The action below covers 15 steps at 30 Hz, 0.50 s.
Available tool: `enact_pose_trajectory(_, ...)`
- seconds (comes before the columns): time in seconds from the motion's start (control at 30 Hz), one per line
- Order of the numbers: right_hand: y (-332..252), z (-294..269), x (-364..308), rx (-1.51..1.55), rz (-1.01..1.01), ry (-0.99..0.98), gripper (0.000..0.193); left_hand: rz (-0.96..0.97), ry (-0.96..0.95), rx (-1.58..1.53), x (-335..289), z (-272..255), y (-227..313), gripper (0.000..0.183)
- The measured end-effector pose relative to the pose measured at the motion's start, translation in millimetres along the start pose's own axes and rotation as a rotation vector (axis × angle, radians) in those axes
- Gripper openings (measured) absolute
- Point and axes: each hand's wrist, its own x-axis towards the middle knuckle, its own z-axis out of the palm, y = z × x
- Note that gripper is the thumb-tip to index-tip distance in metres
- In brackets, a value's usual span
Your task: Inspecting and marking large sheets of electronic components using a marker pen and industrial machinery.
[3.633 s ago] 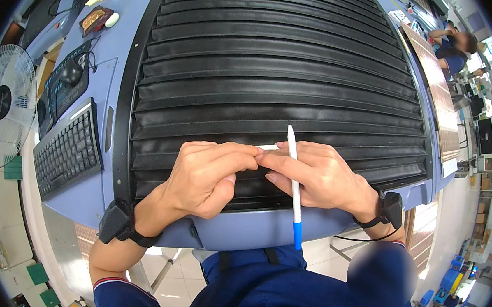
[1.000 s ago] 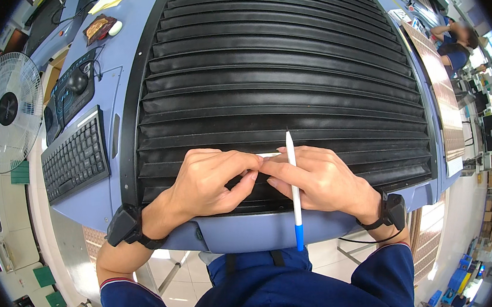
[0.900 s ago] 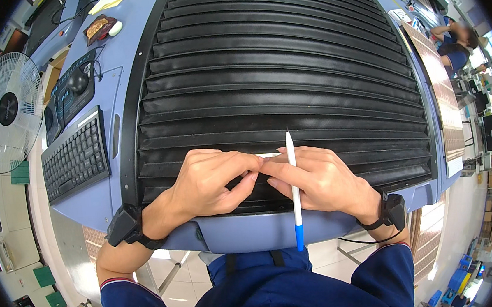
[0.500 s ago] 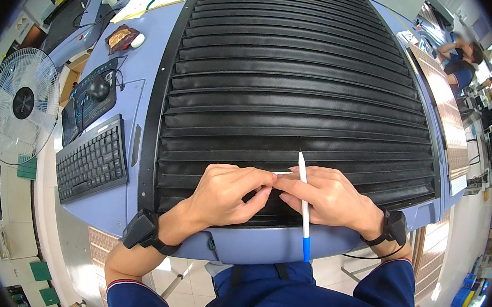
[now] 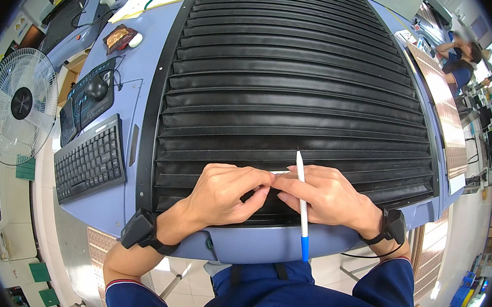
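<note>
My left hand is closed in a pinch, its thumb and forefinger meeting the fingertips of my right hand above the near part of the black pleated cover. Between the two hands a sliver of something thin and white shows; most of it is hidden by the fingers. A white pen with a blue end lies across my right fingers, its tip pointing away from me and the blue end toward my body. My right fingers are curled, with the pen lodged at them.
A black keyboard, a mouse and a wrapped snack packet lie on the blue surface at left. Beyond them stands a fan. Brown patterned panels rest along the right side. Farther right another person sits.
Both hands keep the same pinch and the pen stays across my right fingers. The whole view has shifted very slightly.
</note>
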Motion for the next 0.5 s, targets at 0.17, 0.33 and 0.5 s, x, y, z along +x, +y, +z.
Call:
enact_pose_trajectory(0.17, 4.5, -0.5, -0.2, 0.003, -0.063, -0.01, 0.044, 0.004, 0.002, -0.01, -1.1, 0.6, -1.7, 0.019)
enact_pose_trajectory(0.33, 2.6, -1.4, 0.5, 0.01, -0.053, -0.01, 0.043, 0.002, 0.003, -0.007, 0.3, -0.2, -0.1, 0.019)
enact_pose_trajectory(0.5, 2.8, -0.6, 0.8, 0.001, -0.067, 0.002, 0.043, 0.0, 0.006, -0.001, -0.3, 0.1, -0.4, 0.019)
